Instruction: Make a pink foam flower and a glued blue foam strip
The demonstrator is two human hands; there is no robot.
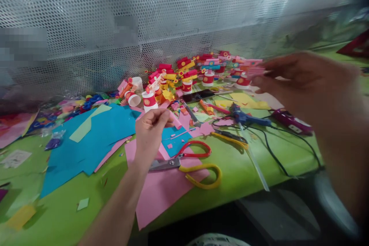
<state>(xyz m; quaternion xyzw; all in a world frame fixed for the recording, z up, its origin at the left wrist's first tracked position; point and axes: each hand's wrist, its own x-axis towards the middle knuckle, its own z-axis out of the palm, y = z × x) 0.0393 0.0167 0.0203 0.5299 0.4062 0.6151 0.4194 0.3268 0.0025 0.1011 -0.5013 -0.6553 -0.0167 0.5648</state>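
Note:
My left hand (152,128) pinches a small pink paper roll (175,120) between thumb and fingers, above the pink and blue sheets. Out to the right, my blurred right hand (300,80) has its fingers closed at the end of pink paper rolls (253,67), in front of the row of paper-cup crafts (208,78). Below my left hand, scissors (173,162) with one red and one yellow handle lie spread on a pink sheet (164,196). A blue glue gun (250,117) with a clear glue stick lies between the hands.
A perforated metal panel (173,15) rises behind the green-covered table (239,184). Blue paper (95,134) spreads at left. Yellow-handled pliers (230,137), a dark phone-like slab (198,95), a purple device (291,121) with black cables and paper scraps lie around.

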